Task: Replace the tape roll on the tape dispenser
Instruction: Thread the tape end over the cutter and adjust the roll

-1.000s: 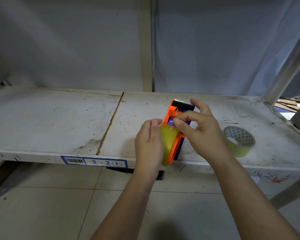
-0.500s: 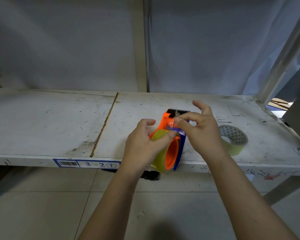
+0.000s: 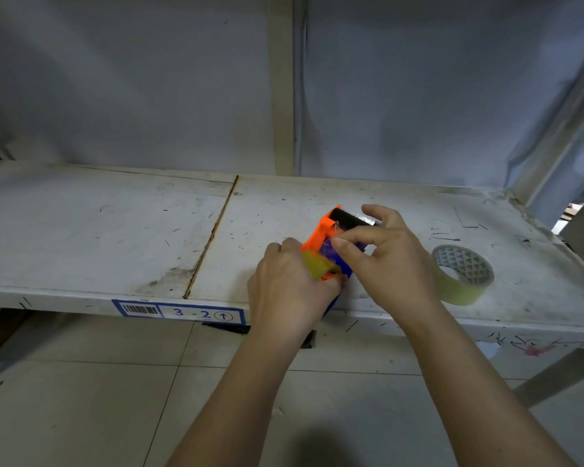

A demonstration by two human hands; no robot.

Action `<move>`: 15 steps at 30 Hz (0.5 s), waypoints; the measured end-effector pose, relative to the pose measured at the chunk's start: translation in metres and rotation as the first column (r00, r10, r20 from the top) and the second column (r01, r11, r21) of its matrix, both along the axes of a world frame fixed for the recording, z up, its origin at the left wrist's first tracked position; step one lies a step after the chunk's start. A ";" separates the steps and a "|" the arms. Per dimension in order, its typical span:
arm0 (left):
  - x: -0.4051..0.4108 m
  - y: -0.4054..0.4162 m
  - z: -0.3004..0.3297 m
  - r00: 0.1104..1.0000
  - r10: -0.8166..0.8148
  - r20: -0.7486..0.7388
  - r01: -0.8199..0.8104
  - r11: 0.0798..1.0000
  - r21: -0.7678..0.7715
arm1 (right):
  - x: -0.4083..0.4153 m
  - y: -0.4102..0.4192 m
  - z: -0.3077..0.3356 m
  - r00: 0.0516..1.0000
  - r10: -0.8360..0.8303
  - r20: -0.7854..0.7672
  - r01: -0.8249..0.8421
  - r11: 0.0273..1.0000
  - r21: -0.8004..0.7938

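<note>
Head view: hands lower than before

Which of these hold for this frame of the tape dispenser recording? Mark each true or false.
1. Both hands are on the tape dispenser. True: left hand, right hand.
2. A second tape roll lies on the shelf to the right of the hands. True.
3. That second tape roll is held in the right hand. False: it lies untouched.
4. The dispenser is green. False: orange and blue.
5. The shelf label reads 3-2. True.
</note>
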State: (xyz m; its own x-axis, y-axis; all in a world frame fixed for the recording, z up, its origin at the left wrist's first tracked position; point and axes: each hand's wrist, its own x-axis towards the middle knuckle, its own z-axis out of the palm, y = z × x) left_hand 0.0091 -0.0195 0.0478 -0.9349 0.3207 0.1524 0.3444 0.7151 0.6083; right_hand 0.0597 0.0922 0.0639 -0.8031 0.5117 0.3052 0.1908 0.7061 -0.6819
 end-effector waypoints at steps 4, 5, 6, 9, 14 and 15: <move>0.000 -0.001 0.000 0.997 -0.004 -0.082 0.006 1.000 0.024 | -0.003 0.003 -0.001 1.000 0.013 -0.026 -0.012 1.000 0.016; 0.001 -0.001 0.000 0.995 -0.010 -0.098 0.012 1.000 0.026 | -0.003 0.003 -0.001 1.000 0.012 -0.027 -0.012 1.000 0.010; 0.002 -0.002 0.000 0.994 -0.018 -0.110 0.021 0.999 0.025 | -0.002 0.003 -0.002 1.000 0.008 -0.030 -0.008 1.000 0.004; 0.002 -0.002 0.000 0.991 -0.049 -0.128 0.055 0.998 0.040 | -0.002 0.002 -0.005 0.990 -0.055 -0.128 0.057 0.998 0.009; 0.003 0.002 0.000 0.988 -0.099 -0.121 0.111 0.989 0.095 | -0.003 0.005 -0.009 0.930 -0.192 -0.313 0.187 0.981 -0.045; 0.004 0.002 -0.002 0.988 -0.107 -0.115 0.118 0.989 0.086 | -0.003 0.006 -0.007 0.916 -0.225 -0.331 0.210 0.974 -0.082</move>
